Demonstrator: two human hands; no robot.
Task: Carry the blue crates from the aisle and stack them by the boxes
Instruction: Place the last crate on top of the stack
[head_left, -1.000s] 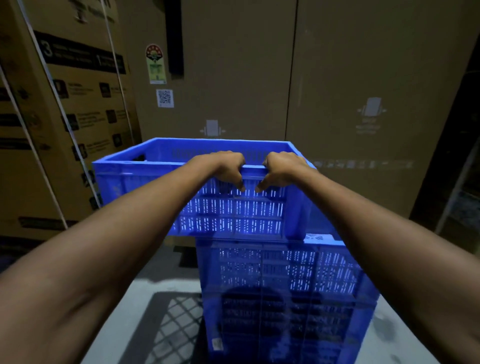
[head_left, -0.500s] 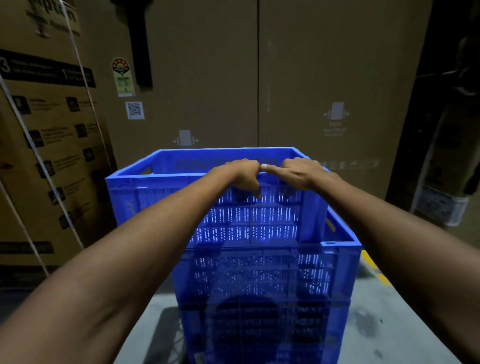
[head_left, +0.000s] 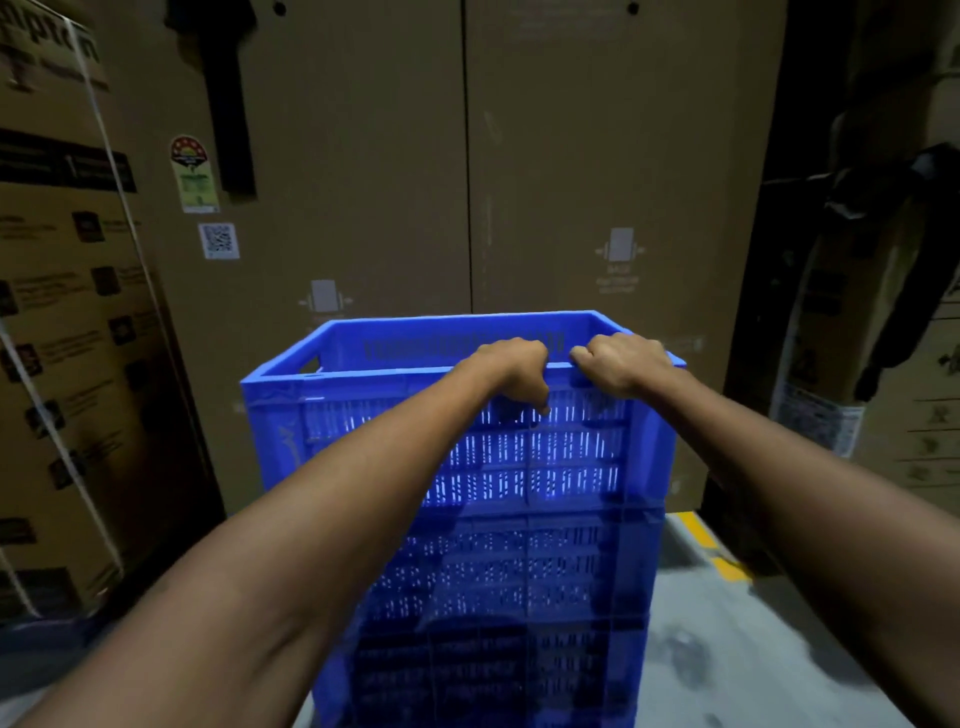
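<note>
A blue slotted crate (head_left: 363, 415) sits on top of a stack of blue crates (head_left: 519, 597), lined up with the one below it. My left hand (head_left: 511, 366) and my right hand (head_left: 621, 364) are side by side, both curled over the near rim of the top crate. The inside of the top crate shows nothing in it. My forearms hide part of the stack's front and its base on the floor.
Tall cardboard boxes (head_left: 597, 156) stand right behind the stack. A strapped cardboard box (head_left: 67, 338) stands at the left. More boxes and dark wrapped goods (head_left: 893, 260) are at the right. A grey floor with a yellow line (head_left: 711, 545) runs to the right.
The top crate has shifted right and settled squarely onto the stack below; earlier it overhung to the left. My right hand's fingers, briefly extended, have closed on the rim again.
</note>
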